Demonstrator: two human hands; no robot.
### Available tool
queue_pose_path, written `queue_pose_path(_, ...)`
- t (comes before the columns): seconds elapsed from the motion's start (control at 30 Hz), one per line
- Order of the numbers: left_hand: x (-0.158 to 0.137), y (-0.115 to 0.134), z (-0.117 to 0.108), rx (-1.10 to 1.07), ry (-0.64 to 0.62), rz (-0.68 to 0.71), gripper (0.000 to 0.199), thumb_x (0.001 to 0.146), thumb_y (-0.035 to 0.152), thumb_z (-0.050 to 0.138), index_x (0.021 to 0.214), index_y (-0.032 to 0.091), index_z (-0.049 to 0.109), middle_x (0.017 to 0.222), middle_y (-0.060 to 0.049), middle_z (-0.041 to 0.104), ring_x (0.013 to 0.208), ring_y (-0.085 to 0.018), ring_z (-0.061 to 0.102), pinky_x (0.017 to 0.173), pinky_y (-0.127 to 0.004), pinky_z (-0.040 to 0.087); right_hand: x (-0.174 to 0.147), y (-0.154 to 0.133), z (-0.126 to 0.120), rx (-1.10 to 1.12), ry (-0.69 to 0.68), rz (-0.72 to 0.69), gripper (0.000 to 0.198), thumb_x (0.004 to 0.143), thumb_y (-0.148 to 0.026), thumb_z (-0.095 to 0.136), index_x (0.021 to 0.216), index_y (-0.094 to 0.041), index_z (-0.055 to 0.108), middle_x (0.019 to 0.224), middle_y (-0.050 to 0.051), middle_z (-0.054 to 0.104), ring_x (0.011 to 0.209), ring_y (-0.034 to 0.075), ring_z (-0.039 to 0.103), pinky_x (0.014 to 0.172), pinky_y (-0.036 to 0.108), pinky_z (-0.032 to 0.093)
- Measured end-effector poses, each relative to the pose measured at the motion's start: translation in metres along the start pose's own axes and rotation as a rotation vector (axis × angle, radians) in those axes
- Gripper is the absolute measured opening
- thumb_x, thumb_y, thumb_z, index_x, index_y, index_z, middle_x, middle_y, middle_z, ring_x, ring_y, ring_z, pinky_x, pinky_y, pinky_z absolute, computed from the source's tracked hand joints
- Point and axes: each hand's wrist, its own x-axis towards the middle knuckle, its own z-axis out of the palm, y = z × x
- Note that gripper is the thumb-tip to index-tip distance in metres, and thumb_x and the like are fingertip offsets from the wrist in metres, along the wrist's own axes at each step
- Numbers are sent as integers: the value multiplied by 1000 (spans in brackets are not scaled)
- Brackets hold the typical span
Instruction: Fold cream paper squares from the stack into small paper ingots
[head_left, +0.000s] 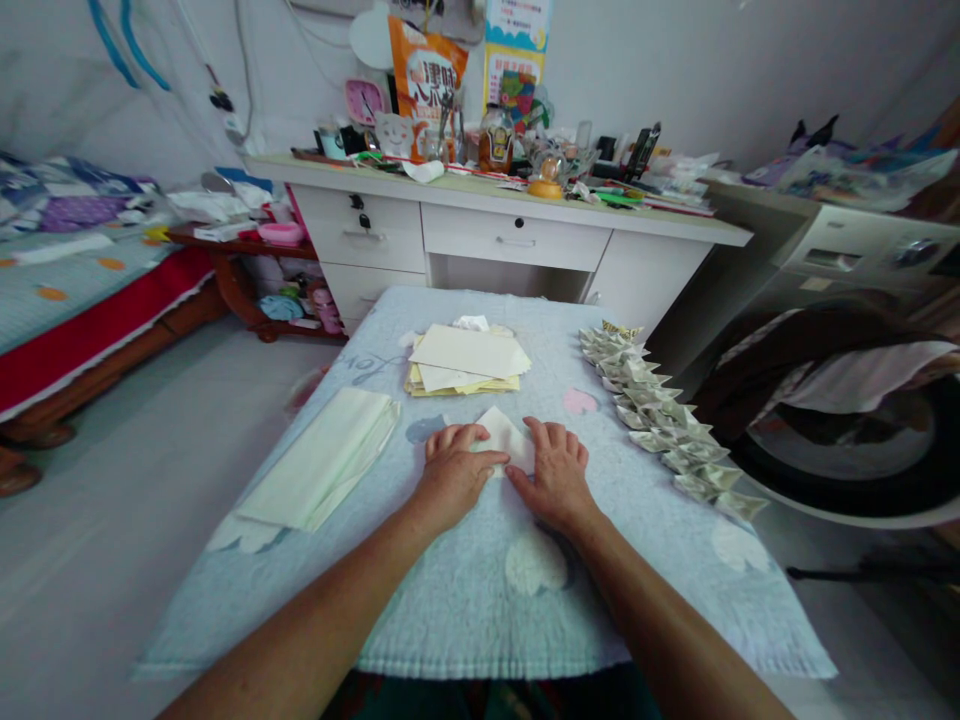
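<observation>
Two hands work one pale sheet (512, 440) on the blue cloth (435, 620), left hand (459, 470) at its nine o'clock, right hand (553, 470) at its three. Fingers bend over its edges, thumbs low; whether they pinch underneath, I can't tell. A crisp crease probably wants edges matched first, one hand anchoring, the other thumb pressing outward. Paper stack (471, 352) at eleven!

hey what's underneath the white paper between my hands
Blue cloth shows around the white paper. Directly beneath is hidden; your left hand and right hand also cover its sides.
</observation>
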Motion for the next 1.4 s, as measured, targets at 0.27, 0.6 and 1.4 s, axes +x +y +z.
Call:
queue_pose_path(0.27,-1,-1,-1,4,-2,8,36,84,19,57,107,45,67,121,-1,54,115,-25,39,96,-45,27,3,22,-4,-13,-78,1,83,79,-46,59,149,-26,19,137,14,40,121,33,35,100,51,21)
queue_pose_path(0.6,-1,-3,3,-13,8,24,35,84,18,56,108,41,68,121,-1,54,113,-25,41,95,-45,30,10,45,-20,69,-205,-44,89,72,-30,60,150,-23,16,144,13,34,131,31,28,106,49,19)
queue_pose_path(1.4,-1,-3,2,-315,286,10,103,67,11,68,147,29,6,141,-12,27,135,-30,28,111,-53,29,16,17,-3,461,-29,-113,63,70,-19,67,127,-19,40,95,4,56,92,21,50,89,39,35)
